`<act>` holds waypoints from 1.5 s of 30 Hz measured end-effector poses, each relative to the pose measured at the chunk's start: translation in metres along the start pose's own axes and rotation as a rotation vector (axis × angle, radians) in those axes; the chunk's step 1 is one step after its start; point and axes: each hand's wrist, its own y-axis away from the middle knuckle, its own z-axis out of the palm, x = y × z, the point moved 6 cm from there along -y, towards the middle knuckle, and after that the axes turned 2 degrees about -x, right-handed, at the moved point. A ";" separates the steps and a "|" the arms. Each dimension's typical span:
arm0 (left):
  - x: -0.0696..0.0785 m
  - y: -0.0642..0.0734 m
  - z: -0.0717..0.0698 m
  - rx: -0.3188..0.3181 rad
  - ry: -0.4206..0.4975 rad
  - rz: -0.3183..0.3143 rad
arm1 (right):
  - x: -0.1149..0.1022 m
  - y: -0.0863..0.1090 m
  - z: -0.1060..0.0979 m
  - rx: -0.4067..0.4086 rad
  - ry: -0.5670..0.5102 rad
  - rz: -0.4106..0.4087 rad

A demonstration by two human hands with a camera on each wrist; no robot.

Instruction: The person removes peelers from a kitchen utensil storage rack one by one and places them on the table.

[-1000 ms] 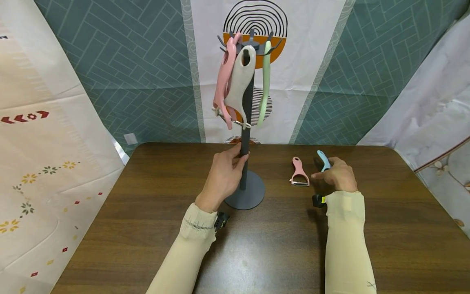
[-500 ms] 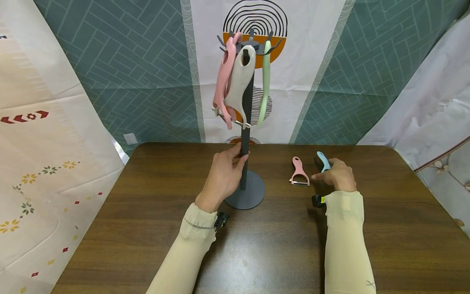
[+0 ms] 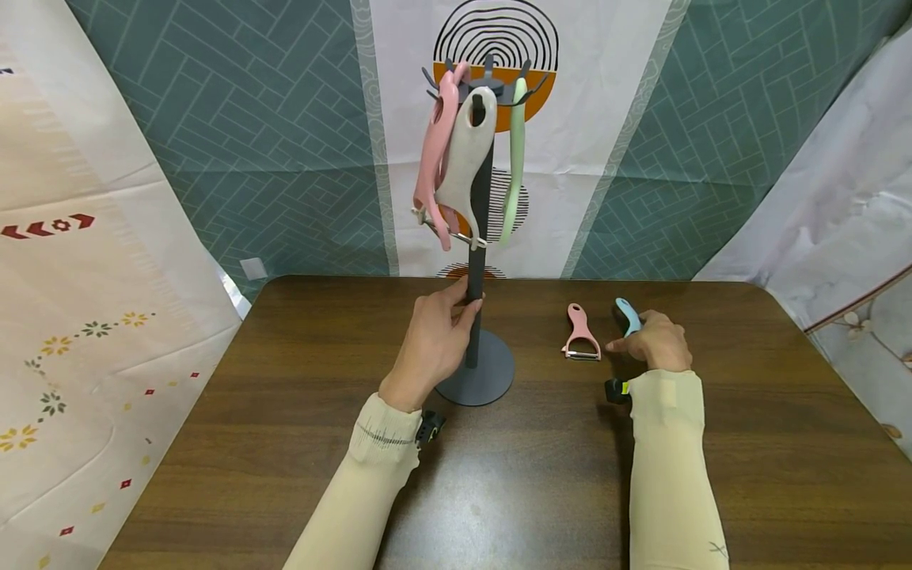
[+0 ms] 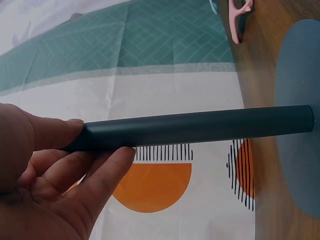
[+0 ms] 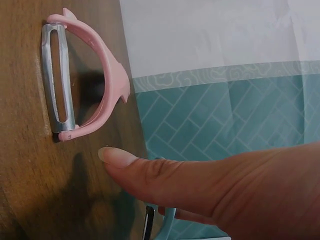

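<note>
**A left hand (image 3: pixel 435 336) on the dark stand (image 3: pixel 480 198), a right hand (image 3: pixel 659 344) on a blue peeler (image 3: pixel 628 313)**

Nearest are two pale yellow sleeves (image 3: pixel 356 483), reaching forward over a brown wooden counter (image 3: pixel 520 491), with a small black device (image 3: pixel 431 427) strapped at the left wrist and another at the right.

Beyond the cuffs, the left hand pinches the stand's pole low down, just above the round base (image 3: pixel 492 384), thumb on one side and fingers on the other. The stand is upright, its base flat on the counter.

Well to the right, the right hand holds the blue peeler between thumb and fingers; the handle sticks out past the hand toward the back edge, and a bit of blade shows beneath the thumb. The hand covers much of this peeler, so whether it touches the counter is hard to say.

Just left of that thumb, a pink peeler (image 3: pixel 579 324) rests on the counter, blade toward the person and handle pointing away.

Higher up, a white peeler (image 3: pixel 463 166) hangs from the stand's hooks, with pink handles (image 3: pixel 435 142) on its left and a green peeler (image 3: pixel 514 158) on its right.

Farthest back is a green-and-white cloth (image 3: pixel 285 158) with orange and black shapes.
</note>
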 end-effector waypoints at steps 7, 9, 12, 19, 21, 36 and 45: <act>-0.001 0.000 0.001 -0.003 -0.008 -0.006 | 0.003 -0.002 0.003 0.008 0.014 0.037; -0.001 0.000 0.001 -0.003 -0.005 -0.005 | 0.003 -0.002 0.004 0.012 0.013 0.050; -0.001 0.000 0.001 -0.003 0.000 -0.010 | 0.004 -0.003 0.004 0.021 0.018 0.064; 0.001 -0.001 0.000 0.006 -0.006 0.015 | 0.005 -0.003 0.005 0.033 0.030 0.076; 0.001 -0.001 0.000 0.008 -0.005 0.017 | 0.005 -0.003 0.005 0.032 0.033 0.081; -0.001 -0.002 0.000 0.007 0.000 0.012 | 0.005 -0.001 0.006 0.045 0.034 0.092; -0.001 -0.002 0.000 0.006 -0.001 0.012 | 0.006 -0.003 0.007 0.047 0.042 0.108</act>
